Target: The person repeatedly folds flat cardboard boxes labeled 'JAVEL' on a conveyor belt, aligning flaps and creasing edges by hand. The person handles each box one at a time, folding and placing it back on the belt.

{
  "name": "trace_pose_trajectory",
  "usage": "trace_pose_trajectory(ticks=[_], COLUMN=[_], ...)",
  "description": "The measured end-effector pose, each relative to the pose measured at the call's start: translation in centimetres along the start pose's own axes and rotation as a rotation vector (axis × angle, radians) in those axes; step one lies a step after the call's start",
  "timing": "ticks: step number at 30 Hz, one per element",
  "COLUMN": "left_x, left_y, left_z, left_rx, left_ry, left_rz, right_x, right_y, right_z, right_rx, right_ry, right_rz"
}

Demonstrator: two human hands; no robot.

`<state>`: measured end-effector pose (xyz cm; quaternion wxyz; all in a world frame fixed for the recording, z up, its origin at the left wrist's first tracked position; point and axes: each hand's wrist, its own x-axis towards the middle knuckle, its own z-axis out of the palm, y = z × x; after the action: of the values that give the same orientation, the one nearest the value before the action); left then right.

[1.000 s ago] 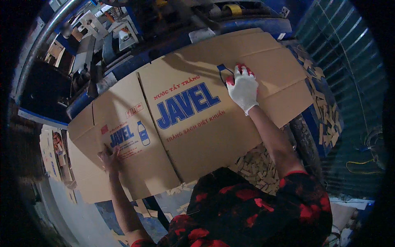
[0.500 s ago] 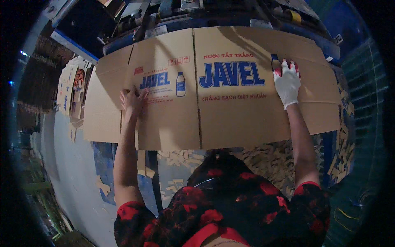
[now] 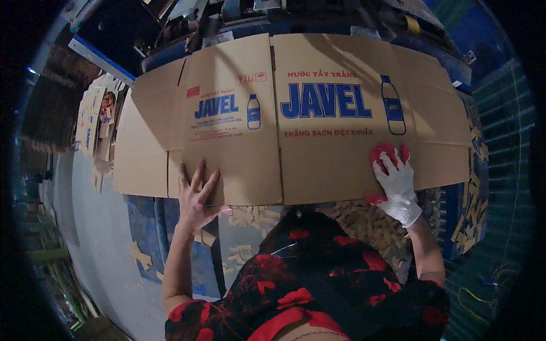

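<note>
A wide flat cardboard box blank (image 3: 335,165) lies in front of me, brown with blue and red print and outlined bottle drawings, slotted and creased into panels. Bare, my left hand (image 3: 197,196) rests at its near edge on the left, fingers spread on the board and thumb by the edge. My right hand (image 3: 396,184) wears a white knit glove with red fingertips. It lies on the near right part of the board, below the larger bottle drawing, fingers stretched out and thumb close to the near edge.
Beyond the board stands a dark blue machine (image 3: 318,17) with rollers and metal parts. Cardboard offcuts (image 3: 369,227) litter the area beneath the near edge and at right. More printed cardboard pieces (image 3: 94,122) are stacked at left. A corrugated green wall (image 3: 506,170) runs along the right.
Both hands have slid toward me, from the printed middle of the board to its near edge. The cardboard has shifted very slightly away from me.
</note>
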<state>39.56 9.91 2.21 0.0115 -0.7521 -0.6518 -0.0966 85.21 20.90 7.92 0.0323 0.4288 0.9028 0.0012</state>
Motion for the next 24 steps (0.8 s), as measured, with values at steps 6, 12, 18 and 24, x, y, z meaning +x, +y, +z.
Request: trace_pose_trajectory(ticks=[6,12,18,24], left_x=[0.5,3.1,8.8,11.2], left_y=[-0.5,-1.9,-2.8,-5.6], left_z=[-0.4,1.0,1.0,2.1], left_rx=[-0.093,-0.090,-0.033,-0.034], left_ry=[0.095,0.237,0.210,0.194], left_rz=[0.055,0.060,0.020,-0.003], right_x=[0.0,2.3,5.8,7.5], right_y=[0.3,2.1,4.7,3.4], right_z=[0.2,-0.3,0.8,1.9], right_rx=[-0.007,-0.075,-0.161,-0.128], right_ry=[-0.044,0.050,0.213,0.020], right_rz=[0.034,-0.094,-0.173,-0.146])
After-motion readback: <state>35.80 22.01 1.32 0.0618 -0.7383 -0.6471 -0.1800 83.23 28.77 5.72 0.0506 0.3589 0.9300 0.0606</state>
